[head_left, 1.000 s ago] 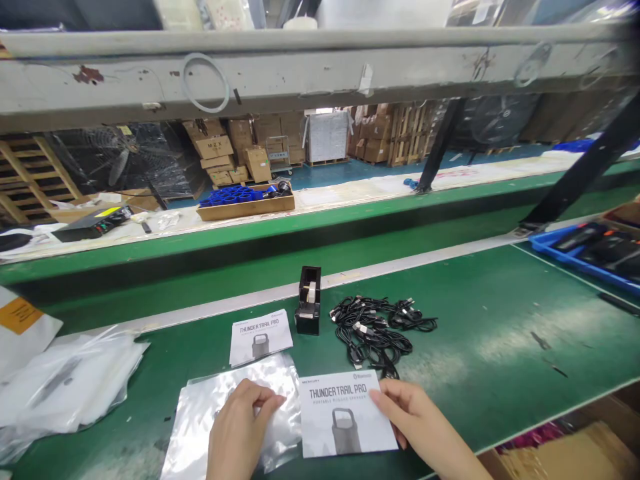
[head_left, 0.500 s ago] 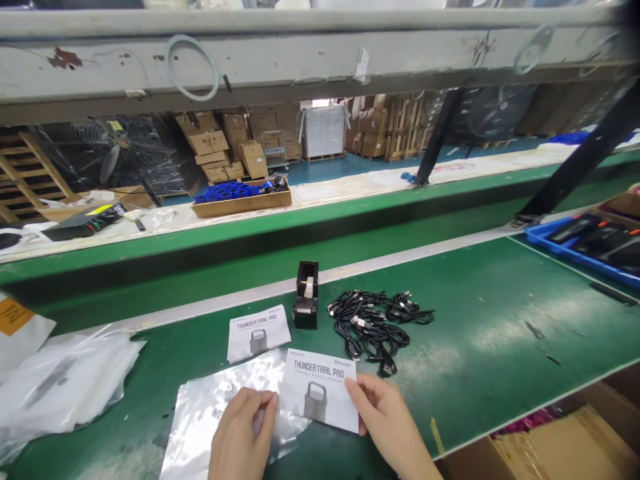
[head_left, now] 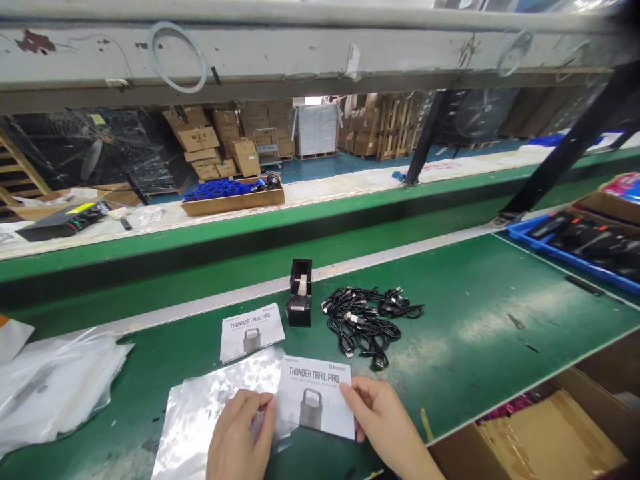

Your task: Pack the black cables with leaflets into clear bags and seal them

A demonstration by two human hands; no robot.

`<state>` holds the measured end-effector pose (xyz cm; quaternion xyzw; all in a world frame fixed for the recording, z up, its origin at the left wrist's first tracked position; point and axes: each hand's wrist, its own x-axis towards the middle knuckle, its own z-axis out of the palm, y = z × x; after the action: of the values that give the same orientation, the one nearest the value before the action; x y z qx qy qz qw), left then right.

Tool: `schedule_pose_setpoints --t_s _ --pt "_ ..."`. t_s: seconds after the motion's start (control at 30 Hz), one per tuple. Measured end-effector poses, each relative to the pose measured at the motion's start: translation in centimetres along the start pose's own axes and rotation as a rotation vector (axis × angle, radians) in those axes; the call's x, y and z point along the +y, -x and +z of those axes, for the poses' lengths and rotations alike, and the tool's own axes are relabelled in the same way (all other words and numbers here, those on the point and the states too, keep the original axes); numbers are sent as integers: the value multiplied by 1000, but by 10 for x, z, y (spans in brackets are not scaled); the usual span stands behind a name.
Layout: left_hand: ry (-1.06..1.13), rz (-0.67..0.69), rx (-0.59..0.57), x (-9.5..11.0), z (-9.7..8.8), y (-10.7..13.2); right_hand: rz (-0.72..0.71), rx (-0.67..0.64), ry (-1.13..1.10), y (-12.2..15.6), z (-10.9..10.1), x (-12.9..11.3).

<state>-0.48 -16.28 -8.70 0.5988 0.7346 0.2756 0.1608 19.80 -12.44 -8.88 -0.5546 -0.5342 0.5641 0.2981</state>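
My right hand (head_left: 376, 412) grips the right edge of a printed leaflet (head_left: 327, 373), thumb on its front, which reads "Thunder Trail Pro" over a picture of a speaker. Fingers pinched, my left hand (head_left: 245, 427) holds the edge of a clear plastic bag (head_left: 187, 407) beside the leaflet's left side. The leaflet's left edge meets the bag; whether it lies inside or on top I cannot tell. Behind the bag lies a stack of matching leaflets (head_left: 251, 330). A black tape dispenser (head_left: 300, 293) stands right of the stack, and a heap of black USB cables (head_left: 367, 320) lies farther right.
More clear plastic bags (head_left: 60, 393) are piled at the left. A blue tray (head_left: 530, 245) of black items sits at the far right. Below the green bench's (head_left: 465, 300) front edge is a cardboard box (head_left: 555, 440). A carton of blue parts (head_left: 235, 205) rests on the back ledge.
The camera view has shifted slightly to the right. Both hands keep their grips, and the leaflet has moved little against the bag.
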Motion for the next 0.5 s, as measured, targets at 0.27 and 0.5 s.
schedule_pose_setpoints --t_s 0.27,0.5 --pt "40 67 66 -1 6 4 120 -199 -7 1 -6 2" --pt "250 114 40 1 9 7 112 -548 -268 -17 1 -21"
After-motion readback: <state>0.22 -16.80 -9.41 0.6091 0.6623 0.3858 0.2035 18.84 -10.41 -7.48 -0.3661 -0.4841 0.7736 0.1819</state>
